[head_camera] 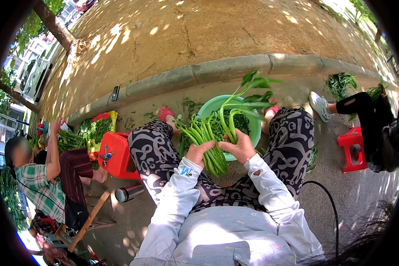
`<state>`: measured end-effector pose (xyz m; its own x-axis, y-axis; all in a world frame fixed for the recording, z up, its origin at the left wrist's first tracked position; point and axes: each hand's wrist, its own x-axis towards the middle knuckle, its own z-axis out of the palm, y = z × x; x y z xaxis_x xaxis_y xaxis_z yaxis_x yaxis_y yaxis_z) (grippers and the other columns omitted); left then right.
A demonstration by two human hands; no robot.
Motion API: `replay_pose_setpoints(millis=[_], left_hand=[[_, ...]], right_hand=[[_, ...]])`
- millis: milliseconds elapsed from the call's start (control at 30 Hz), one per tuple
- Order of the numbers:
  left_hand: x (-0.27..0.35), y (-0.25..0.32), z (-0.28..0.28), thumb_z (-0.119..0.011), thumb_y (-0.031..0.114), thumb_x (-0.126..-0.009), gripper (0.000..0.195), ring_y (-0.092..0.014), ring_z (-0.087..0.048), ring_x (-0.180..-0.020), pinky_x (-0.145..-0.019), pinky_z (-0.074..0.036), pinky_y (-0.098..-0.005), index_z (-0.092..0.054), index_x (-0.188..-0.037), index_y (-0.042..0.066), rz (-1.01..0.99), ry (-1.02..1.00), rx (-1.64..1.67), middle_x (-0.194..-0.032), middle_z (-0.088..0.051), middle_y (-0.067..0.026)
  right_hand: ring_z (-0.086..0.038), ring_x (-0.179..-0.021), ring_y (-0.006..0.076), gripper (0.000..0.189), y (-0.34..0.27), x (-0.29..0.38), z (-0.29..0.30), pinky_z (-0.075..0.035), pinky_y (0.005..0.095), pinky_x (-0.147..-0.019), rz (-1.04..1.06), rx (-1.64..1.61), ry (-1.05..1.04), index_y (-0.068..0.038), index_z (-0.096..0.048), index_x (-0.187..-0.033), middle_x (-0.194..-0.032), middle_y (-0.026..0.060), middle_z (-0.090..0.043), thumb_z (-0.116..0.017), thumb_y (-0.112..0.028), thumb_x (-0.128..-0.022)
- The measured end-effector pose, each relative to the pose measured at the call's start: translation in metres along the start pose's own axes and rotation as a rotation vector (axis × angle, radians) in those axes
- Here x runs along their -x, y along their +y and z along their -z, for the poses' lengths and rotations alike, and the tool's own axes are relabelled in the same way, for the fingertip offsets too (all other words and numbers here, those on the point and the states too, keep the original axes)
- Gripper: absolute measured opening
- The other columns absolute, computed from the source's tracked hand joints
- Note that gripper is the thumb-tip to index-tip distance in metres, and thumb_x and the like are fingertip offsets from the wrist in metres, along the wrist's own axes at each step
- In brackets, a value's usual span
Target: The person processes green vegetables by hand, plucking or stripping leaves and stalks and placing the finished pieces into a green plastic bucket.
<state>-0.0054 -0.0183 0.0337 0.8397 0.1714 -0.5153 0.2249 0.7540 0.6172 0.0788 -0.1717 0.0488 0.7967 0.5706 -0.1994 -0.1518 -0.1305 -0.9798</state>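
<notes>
My left hand (199, 153) is closed round a thick bundle of green leafy-vegetable stems (206, 139) lying slantwise above my lap. Close beside it, my right hand (238, 146) grips a few hollow-looking green stems (226, 116) by their cut ends, their long leaves (257, 96) fanning up and away. The two thumbs nearly meet. Below the hands, between my knees, a light green plastic basin (255, 133) stands on the ground, holding loose green leaves (241, 123).
A red plastic stool (114, 166) with a metal object on it stands left, near a steel flask (128, 193). More greens (101, 129) lie beyond. A seated person (43, 179) is at left, another person's leg (359, 106) at right. A stone kerb (173, 78) crosses ahead, with a phone (115, 93).
</notes>
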Motion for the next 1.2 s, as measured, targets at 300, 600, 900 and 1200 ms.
replay_pose_setpoints(millis=[300, 600, 900, 1200], left_hand=[[-0.001, 0.003, -0.001, -0.067, 0.000, -0.074, 0.029, -0.018, -0.060, -0.075, -0.066, -0.050, -0.0317, -0.059, -0.101, 0.004, -0.031, 0.082, -0.046, -0.089, -0.062, -0.0066], [-0.006, -0.005, 0.015, -0.066, 0.002, -0.076, 0.026, -0.020, -0.060, -0.077, -0.070, -0.051, -0.0341, -0.058, -0.101, 0.003, -0.045, 0.132, -0.005, -0.087, -0.062, -0.0069], [0.001, -0.001, -0.005, -0.071, 0.009, -0.075, 0.036, -0.019, -0.060, -0.082, -0.073, -0.049, -0.0316, -0.056, -0.108, 0.003, -0.082, 0.005, -0.085, -0.099, -0.061, -0.0066], [-0.008, -0.003, 0.008, -0.067, 0.006, -0.078, 0.029, -0.016, -0.057, -0.072, -0.065, -0.048, -0.0305, -0.057, -0.105, 0.005, -0.107, 0.181, -0.055, -0.084, -0.058, -0.0030]], right_hand=[[-0.052, -0.060, 0.0085, 0.020, -0.019, 0.000, 0.016, -0.041, 0.0199, -0.057, -0.225, -0.398, 0.103, -0.002, -0.058, -0.095, -0.071, -0.0009, -0.055, -0.063, -0.012, -0.079], [-0.051, -0.059, 0.0063, 0.025, -0.019, 0.000, 0.014, -0.040, 0.0191, -0.048, -0.076, -0.366, 0.246, -0.003, -0.054, -0.099, -0.075, -0.0009, -0.055, -0.066, -0.010, -0.078], [-0.056, -0.069, 0.0102, 0.029, 0.011, 0.000, -0.006, -0.046, 0.0238, -0.062, -0.094, -0.266, -0.107, 0.002, -0.057, -0.100, -0.081, 0.0039, -0.060, -0.068, -0.007, -0.075], [-0.051, -0.078, 0.0059, 0.022, -0.003, -0.010, 0.033, -0.042, 0.0199, -0.070, 0.171, -0.534, 0.487, -0.003, -0.055, -0.103, -0.089, -0.0015, -0.056, -0.060, -0.002, -0.081]])
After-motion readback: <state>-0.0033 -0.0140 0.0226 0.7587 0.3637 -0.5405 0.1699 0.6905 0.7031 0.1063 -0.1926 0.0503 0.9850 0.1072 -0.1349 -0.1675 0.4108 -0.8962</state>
